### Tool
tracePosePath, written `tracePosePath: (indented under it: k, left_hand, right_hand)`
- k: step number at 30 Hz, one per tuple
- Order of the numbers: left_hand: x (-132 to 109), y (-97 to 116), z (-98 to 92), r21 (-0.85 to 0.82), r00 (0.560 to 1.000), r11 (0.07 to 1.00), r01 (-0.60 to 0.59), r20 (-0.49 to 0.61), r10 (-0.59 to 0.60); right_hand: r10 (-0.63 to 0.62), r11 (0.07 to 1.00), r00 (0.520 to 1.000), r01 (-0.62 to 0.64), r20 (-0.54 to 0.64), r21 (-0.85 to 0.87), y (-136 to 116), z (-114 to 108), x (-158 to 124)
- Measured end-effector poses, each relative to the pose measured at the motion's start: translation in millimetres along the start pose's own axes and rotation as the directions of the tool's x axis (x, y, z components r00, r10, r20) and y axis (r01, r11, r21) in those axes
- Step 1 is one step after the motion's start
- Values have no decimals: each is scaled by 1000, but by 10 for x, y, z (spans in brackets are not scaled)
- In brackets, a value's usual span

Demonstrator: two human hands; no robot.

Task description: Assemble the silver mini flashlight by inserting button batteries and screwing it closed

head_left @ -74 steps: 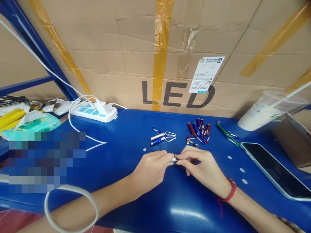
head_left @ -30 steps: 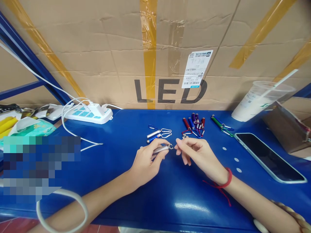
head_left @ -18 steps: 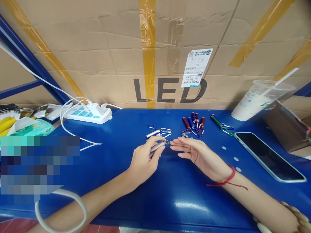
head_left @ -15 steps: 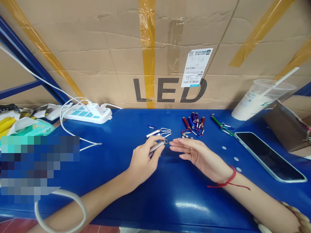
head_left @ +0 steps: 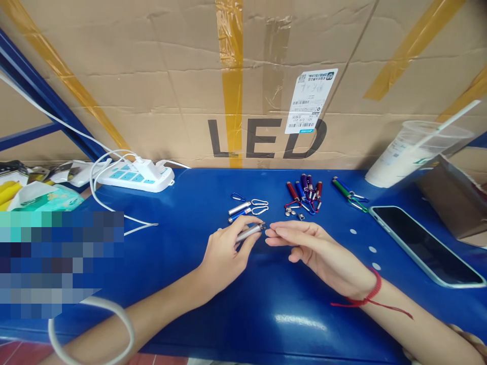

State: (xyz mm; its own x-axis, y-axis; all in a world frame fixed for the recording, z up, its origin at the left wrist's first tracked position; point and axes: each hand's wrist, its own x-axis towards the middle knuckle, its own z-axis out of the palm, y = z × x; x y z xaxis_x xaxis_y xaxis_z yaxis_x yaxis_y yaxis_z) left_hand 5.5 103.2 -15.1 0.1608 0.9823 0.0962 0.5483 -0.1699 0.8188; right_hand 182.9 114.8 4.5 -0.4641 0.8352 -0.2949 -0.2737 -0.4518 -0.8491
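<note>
My left hand (head_left: pixel 224 253) is closed round a small silver keychain flashlight (head_left: pixel 249 233), its dark end pointing right. Close to that end are the fingertips of my right hand (head_left: pixel 310 243). Its thumb lies against the forefinger, the other fingers loosely curved; anything between the tips is too small to make out. Just behind my left hand lie a silver flashlight (head_left: pixel 239 208) and a partly covered blue flashlight (head_left: pixel 233 218), with silver carabiner clips (head_left: pixel 260 209). Several small silver button-shaped pieces (head_left: pixel 290 213) rest beyond my right fingers.
Red, blue and purple flashlights (head_left: pixel 303 191) lie in a cluster; a green flashlight (head_left: pixel 341 188) lies farther right. A phone (head_left: pixel 426 246), a drink cup (head_left: pixel 391 157) and clear discs (head_left: pixel 372 249) are on the right. A power strip (head_left: pixel 152 183) with white cables stands left, before a large cardboard box (head_left: pixel 171 76).
The flashlight's end has turned slightly in my left hand. My right thumb has come over against the forefinger, with the fingertips still beside that end. The view has shifted a little.
</note>
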Motion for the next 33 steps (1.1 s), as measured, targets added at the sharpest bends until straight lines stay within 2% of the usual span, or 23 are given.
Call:
tracePosePath:
  k: [16,23,28,33]
  left_hand:
    - [-50,21,-7,-20,996,996,-84,23,85]
    - [-55,27,-1,-14,997,997,-72,25,72]
    - [-20,24,-6,-26,999,1000,-3,32,4]
    - [9,19,-3,-48,1000,999,24,18,-23]
  right_hand:
    - [49,998,999,-49,1,-31,-3,18,-23]
    - [20,999,1000,-20,-1,-38,3,25,1]
    - [-11,998,1000,11,6,-63,-2,41,-23]
    - [26,996,1000,-26,1,-80,-11,61,-44]
